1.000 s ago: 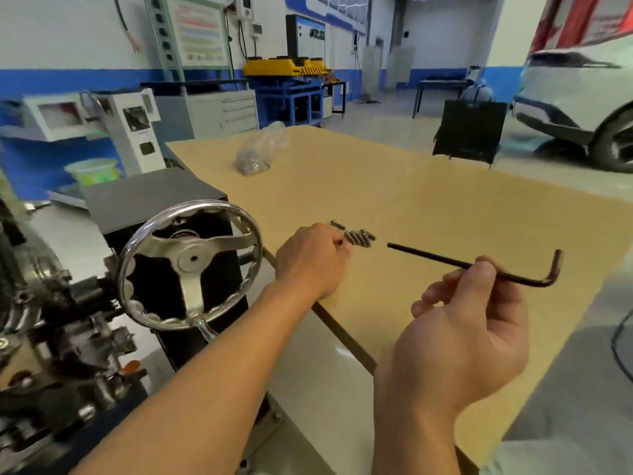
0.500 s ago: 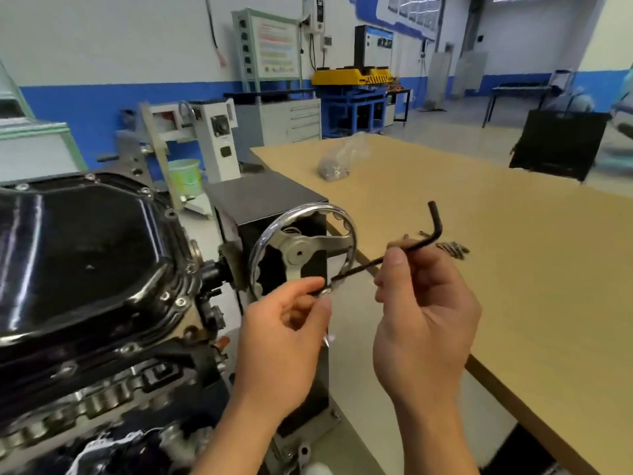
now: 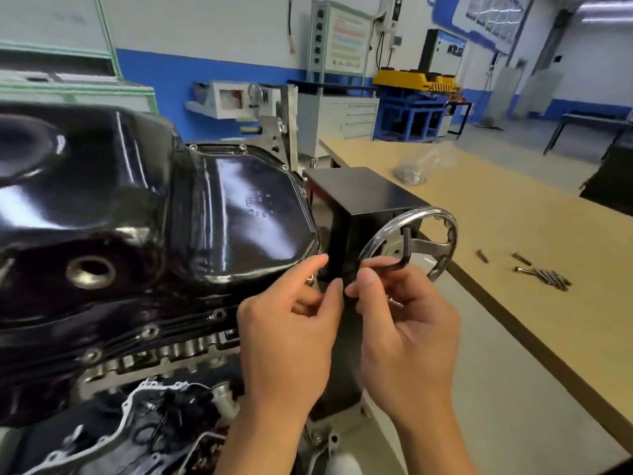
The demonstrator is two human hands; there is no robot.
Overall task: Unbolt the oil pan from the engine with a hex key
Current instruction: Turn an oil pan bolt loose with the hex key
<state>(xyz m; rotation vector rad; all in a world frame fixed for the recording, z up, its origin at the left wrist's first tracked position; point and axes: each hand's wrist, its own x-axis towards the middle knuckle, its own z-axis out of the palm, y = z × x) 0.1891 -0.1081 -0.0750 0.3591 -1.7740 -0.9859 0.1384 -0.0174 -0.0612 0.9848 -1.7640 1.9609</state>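
Head view: the person's right hand (image 3: pixel 407 337) sat at the lower centre of the frame. Its grip was closed on a black L-shaped steel hex key (image 3: pixel 401 265), thumb on top and fingers curled under. Only the bend and the short upright arm of the hex key showed. The long arm ran left behind the thumb and was hidden.

The left hand (image 3: pixel 287 341) was just beside it, thumb tip meeting the right thumb and forefinger arched above. Whether its grip pinched the hidden shaft could not be told.

The glossy black sheet-metal oil pan (image 3: pixel 239 214) filled the left and centre, seated on the dark grey engine block (image 3: pixel 154 365). Its left edge and the engine's lower part were cut off by the frame. Small pale stamped marks (image 3: pixel 255 204) on the pan were too blurred to read.

Behind the hands stood a black box-shaped stand (image 3: pixel 363 197) with a chrome spoked handwheel (image 3: pixel 448 234), partly covered by the key and fingers.

On the tan wooden bench (image 3: pixel 513 234) at the right lay a loose cluster of small steel bolts (image 3: pixel 544 275), their count unclear. A clear plastic bag (image 3: pixel 418 166) lay further back, its contents indistinct.

The wall chart (image 3: pixel 346 42) at the upper centre carried coloured lines of writing, none readable.
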